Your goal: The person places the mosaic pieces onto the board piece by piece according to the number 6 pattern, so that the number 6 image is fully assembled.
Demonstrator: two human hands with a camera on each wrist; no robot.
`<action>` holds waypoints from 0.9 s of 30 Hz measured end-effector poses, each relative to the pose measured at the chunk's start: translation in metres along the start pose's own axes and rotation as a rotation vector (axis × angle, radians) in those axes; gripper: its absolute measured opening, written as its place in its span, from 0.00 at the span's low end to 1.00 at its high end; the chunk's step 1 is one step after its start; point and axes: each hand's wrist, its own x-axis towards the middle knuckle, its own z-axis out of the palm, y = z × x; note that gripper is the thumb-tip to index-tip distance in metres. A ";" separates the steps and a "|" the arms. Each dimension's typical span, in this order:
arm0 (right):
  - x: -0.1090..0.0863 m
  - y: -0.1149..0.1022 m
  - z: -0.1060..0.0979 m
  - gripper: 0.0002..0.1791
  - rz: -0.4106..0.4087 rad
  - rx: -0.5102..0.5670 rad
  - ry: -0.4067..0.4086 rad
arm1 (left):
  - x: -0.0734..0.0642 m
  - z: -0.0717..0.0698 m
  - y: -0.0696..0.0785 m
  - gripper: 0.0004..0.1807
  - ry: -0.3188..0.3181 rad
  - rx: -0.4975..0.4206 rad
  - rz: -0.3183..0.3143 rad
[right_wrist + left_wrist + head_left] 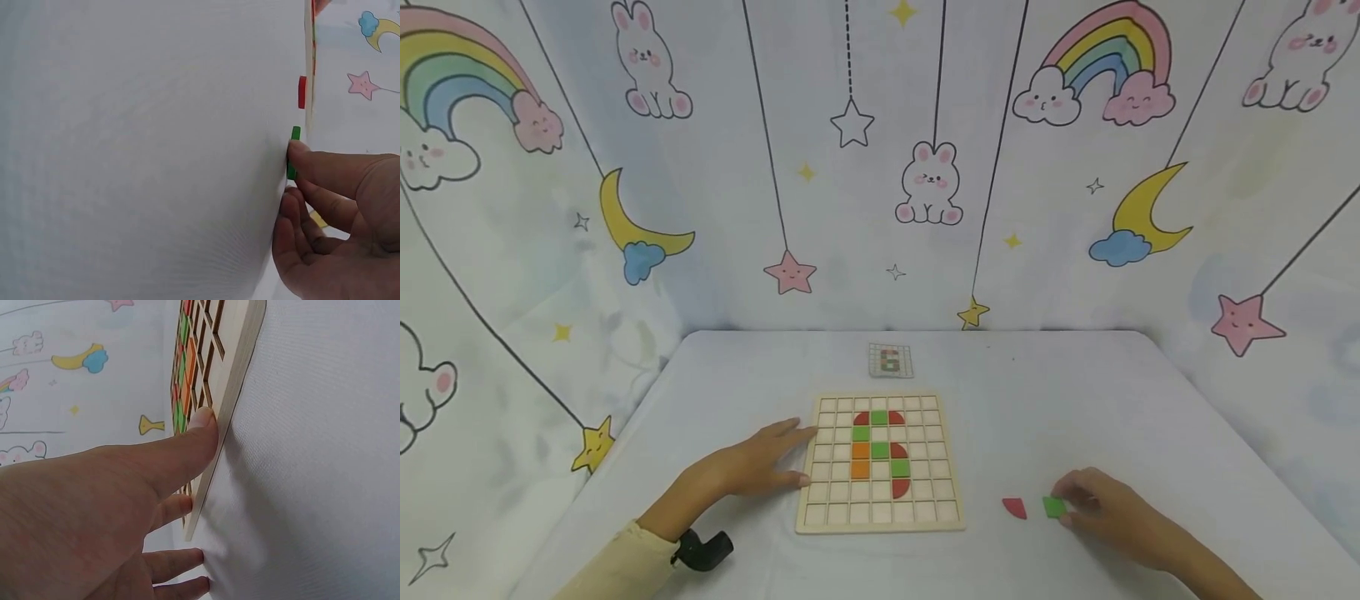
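Observation:
A wooden grid board [925,517] lies on the table with red, green and orange tiles set in its middle cells. At its left edge is my left hand [763,460], fingers extended, the thumb [203,419] resting on the rim in the left wrist view. Right of the board, my right hand [1101,508] pinches a green square tile [1054,507] between thumb and fingers. The tile's thin green side [295,134] shows in the right wrist view. Just left of it lies a loose red quarter-circle tile [1015,507], touched by neither hand.
Behind the board lies a small pattern card [891,361] with a gridded picture of coloured shapes. The white-covered table [745,367] meets a printed cloth backdrop [865,208] at the back and sides. A black device [703,551] sits at the left wrist.

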 end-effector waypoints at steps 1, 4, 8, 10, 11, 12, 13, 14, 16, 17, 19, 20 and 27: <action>0.000 0.000 0.000 0.17 0.005 0.004 -0.001 | 0.000 0.000 0.000 0.43 0.000 0.000 -0.001; 0.002 0.000 0.000 0.16 0.004 0.001 0.001 | 0.000 0.000 0.001 0.43 0.000 0.003 -0.003; 0.004 0.001 0.000 0.14 0.018 -0.009 0.008 | 0.000 0.000 0.002 0.43 0.000 0.003 0.001; 0.006 0.001 -0.001 0.14 0.028 -0.007 0.005 | 0.000 0.000 0.002 0.43 0.001 0.000 0.001; 0.007 0.001 -0.002 0.15 0.034 -0.003 0.004 | 0.000 0.000 0.002 0.43 0.001 -0.001 0.002; 0.008 0.000 -0.003 0.15 0.036 0.002 0.003 | 0.001 0.000 0.002 0.43 0.002 -0.001 0.001; 0.009 0.000 -0.004 0.15 0.031 0.003 0.006 | 0.000 0.000 0.002 0.43 0.003 -0.002 0.001; 0.010 -0.001 -0.004 0.15 0.019 0.004 0.012 | 0.000 0.000 0.001 0.43 0.004 -0.002 0.000; 0.012 -0.003 -0.005 0.15 0.002 0.007 0.025 | 0.000 0.000 0.000 0.43 0.006 -0.004 -0.010; 0.013 -0.005 -0.005 0.15 -0.012 0.011 0.030 | 0.000 0.001 -0.001 0.44 0.007 -0.005 -0.011; 0.016 -0.008 -0.004 0.15 -0.052 0.011 0.051 | 0.000 0.001 -0.001 0.44 0.009 -0.008 -0.015; 0.018 -0.010 -0.004 0.15 -0.064 0.013 0.058 | 0.000 0.001 -0.001 0.44 0.010 -0.009 -0.016; 0.038 -0.033 0.001 0.12 -0.095 0.021 0.089 | -0.001 -0.001 0.002 0.44 0.003 -0.018 -0.030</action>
